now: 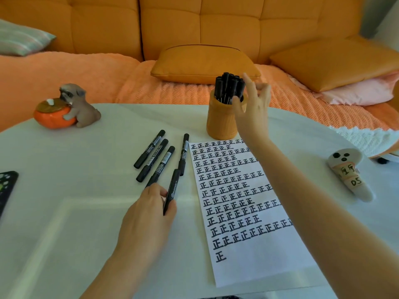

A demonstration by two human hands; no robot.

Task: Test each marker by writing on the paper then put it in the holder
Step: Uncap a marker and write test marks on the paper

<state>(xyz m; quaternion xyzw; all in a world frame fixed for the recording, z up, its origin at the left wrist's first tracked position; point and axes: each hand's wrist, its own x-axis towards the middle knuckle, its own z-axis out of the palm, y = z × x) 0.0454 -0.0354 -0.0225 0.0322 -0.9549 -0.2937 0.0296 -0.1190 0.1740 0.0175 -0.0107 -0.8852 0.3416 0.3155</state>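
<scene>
A white paper [248, 251] covered with rows of black written characters lies on the table. My left hand [149, 210] grips a black marker [172, 190] just left of the paper. Several more black markers [151, 155] lie side by side beyond it. An orange holder [220, 119] at the top of the paper stands full of black markers [228, 87]. My right hand [252, 104] hovers beside the holder's rim with fingers spread and nothing in it.
A dog-and-pumpkin figurine [67, 108] stands at the table's far left. A dark phone [6, 186] lies at the left edge. A white labelled device [349, 175] lies on the right. An orange sofa with cushions [205, 63] runs behind the white table [75, 212].
</scene>
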